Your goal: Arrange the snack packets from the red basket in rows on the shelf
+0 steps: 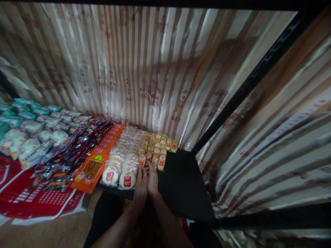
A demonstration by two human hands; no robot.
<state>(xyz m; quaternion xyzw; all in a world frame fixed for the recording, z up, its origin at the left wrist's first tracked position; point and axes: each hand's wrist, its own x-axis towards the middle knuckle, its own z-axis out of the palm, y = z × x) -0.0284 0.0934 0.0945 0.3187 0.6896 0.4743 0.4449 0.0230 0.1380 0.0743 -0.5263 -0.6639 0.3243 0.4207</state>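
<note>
While left hand (140,188) and right hand (152,181) rest flat-fingered, gripping nothing, on yellow snack packs (156,151), these look light, slippery; pinch edges.

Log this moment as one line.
hands: left hand, right hand together at yellow packets | surface: black shelf | beside: round white packets

Right of the right hand (152,181) the black shelf (182,179) lies bare up to the slanting black post (248,86) and the striped sheet (144,69) behind it. Just ahead of both hands, rows of small yellow packs (157,146) block the way. Left of the left hand (141,187), round white packs (124,160) and orange packs (99,160) lie edge to edge.
</note>
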